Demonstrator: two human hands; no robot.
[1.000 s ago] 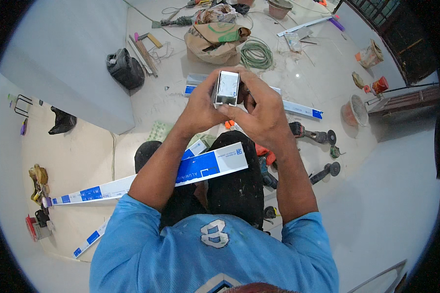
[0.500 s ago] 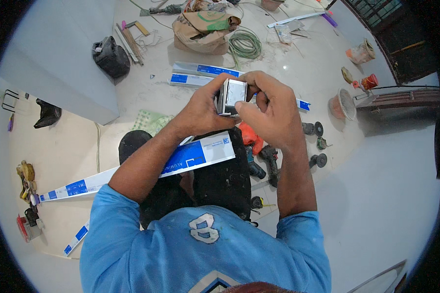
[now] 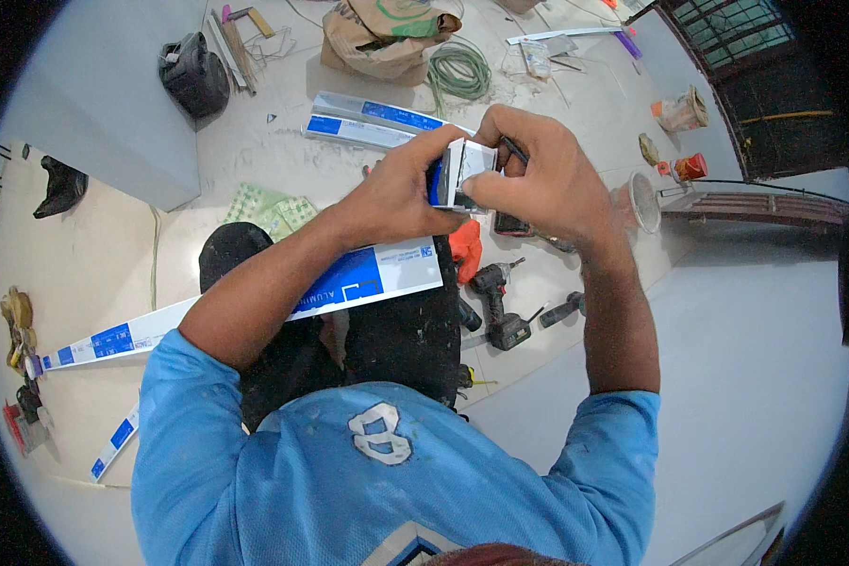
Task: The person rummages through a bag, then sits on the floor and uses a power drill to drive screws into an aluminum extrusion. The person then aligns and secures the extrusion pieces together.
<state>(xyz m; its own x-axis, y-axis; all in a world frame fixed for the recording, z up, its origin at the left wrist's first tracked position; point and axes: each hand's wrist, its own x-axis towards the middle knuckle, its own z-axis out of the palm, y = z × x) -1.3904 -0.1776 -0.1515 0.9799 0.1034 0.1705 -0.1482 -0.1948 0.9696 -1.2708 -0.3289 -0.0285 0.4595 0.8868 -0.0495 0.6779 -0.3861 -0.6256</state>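
My left hand [image 3: 398, 193] and my right hand [image 3: 542, 179] both grip a short piece of white-and-blue aluminium channel [image 3: 464, 172], held end-on in front of me. A thin dark tool pokes out of my right hand at the piece's top right corner. Under my forearms a long white-and-blue aluminium strip [image 3: 255, 307] lies across my lap, over my dark trousers.
On the floor below are a black cordless drill [image 3: 495, 302], an orange tool [image 3: 464, 250], two more strips [image 3: 377, 121], a green hose coil [image 3: 459, 71], a brown sack [image 3: 382, 33] and a black bag [image 3: 195, 74]. A grey wall corner [image 3: 104, 113] stands left.
Both hands, still gripping the channel piece, have shifted right in the view. The scene has slid as my head turned, and the right hand now covers the piece's right side.
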